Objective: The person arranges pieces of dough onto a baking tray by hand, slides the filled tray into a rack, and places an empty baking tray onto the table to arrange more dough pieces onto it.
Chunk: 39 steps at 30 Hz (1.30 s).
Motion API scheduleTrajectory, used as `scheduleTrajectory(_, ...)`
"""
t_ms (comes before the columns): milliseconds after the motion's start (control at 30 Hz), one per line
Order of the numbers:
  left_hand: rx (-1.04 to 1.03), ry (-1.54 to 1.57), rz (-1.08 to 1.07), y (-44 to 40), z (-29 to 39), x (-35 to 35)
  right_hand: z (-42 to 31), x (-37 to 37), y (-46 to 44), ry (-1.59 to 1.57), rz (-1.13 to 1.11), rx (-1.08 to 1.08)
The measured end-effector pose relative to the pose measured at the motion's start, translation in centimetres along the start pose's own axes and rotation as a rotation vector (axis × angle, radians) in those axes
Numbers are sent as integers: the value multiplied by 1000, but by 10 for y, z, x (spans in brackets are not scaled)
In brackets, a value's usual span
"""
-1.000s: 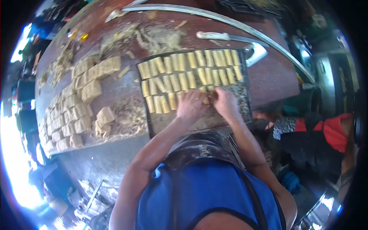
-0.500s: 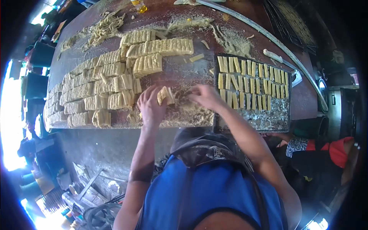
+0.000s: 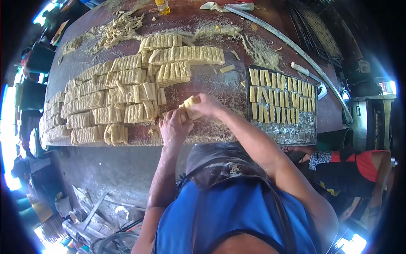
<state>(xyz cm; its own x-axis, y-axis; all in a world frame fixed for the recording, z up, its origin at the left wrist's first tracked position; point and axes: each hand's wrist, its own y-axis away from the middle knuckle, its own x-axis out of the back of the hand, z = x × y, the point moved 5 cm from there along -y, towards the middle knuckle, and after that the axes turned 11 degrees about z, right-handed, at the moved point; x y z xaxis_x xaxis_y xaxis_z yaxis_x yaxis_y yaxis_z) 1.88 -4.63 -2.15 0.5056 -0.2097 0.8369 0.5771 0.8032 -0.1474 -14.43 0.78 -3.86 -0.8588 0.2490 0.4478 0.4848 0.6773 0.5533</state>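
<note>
Near the table's front edge, my left hand (image 3: 172, 128) has its fingers closed round a small bundle of pale dough strips (image 3: 189, 103). From the right, my right hand (image 3: 204, 106) grips the upper end of the same bundle, its fingers partly hidden. Rows of stacked, floury dough strips (image 3: 122, 95) cover the table to the left of my hands. To the right lies a dark baking tray (image 3: 292, 136) with three rows of separate strips in its far part; its near part shows a bare, floury surface.
A white-handled knife (image 3: 300, 68) and a long curved metal strip (image 3: 292, 43) lie beyond the tray. Dough scraps (image 3: 120, 30) and a bottle of yellow liquid (image 3: 162, 7) are at the back of the reddish table (image 3: 211, 82). A person in red (image 3: 367, 165) is at right.
My right hand has moved left from the loose flour and come onto the bundle in my left hand. My left hand has shifted slightly right and nearer me. The whole view has shifted a little.
</note>
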Motion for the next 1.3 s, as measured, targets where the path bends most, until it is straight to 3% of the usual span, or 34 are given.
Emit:
scheduleTrajectory(33,-8,-7,-4,0,0,1,8,6,-2,-11,2,0)
scheduleTrajectory(133,-32,-63,-2,-1,9,5,39,13,-15,-586,-241,43)
scheduleTrajectory(167,-39,-62,-6,-1,14,3,50,17,-19,-592,-234,42)
scheduleTrajectory(233,-115,-4,245,-2,30,11,54,28,-10,-611,-141,-7)
scheduleTrajectory(300,-96,63,250,-6,45,2,59,38,-7,-597,-78,15)
scheduleTrajectory(367,-98,-2,130,-13,60,-18,72,55,-20,-245,124,47)
scheduleTrajectory(400,-197,-46,185,-11,68,-26,79,62,-24,-179,167,101)
scheduleTrajectory(567,-350,-317,209,6,91,-73,103,115,8,-124,167,158)
scheduleTrajectory(633,-171,-63,315,7,110,-65,113,110,2,64,198,277)
scheduleTrajectory(667,-65,-74,257,9,121,-66,117,106,1,-35,78,146)
scheduleTrajectory(767,49,-164,89,7,130,-92,110,105,6,49,102,125)
scheduleTrajectory(833,28,-10,11,1,119,-109,111,102,4,88,163,249)
scheduleTrajectory(967,-63,-69,-13,-13,115,-108,110,111,1,88,133,410)
scheduleTrajectory(1033,-93,-111,-56,-15,108,-107,113,124,12,-46,-42,337)
scheduleTrajectory(1167,-102,118,-77,-23,85,-116,144,185,38,-802,-223,218)
scheduleTrajectory(1233,-50,189,-63,-26,80,-117,175,210,53,-1061,-245,145)
scheduleTrajectory(1300,-65,377,-87,-26,88,-107,207,228,64,-1122,-168,52)
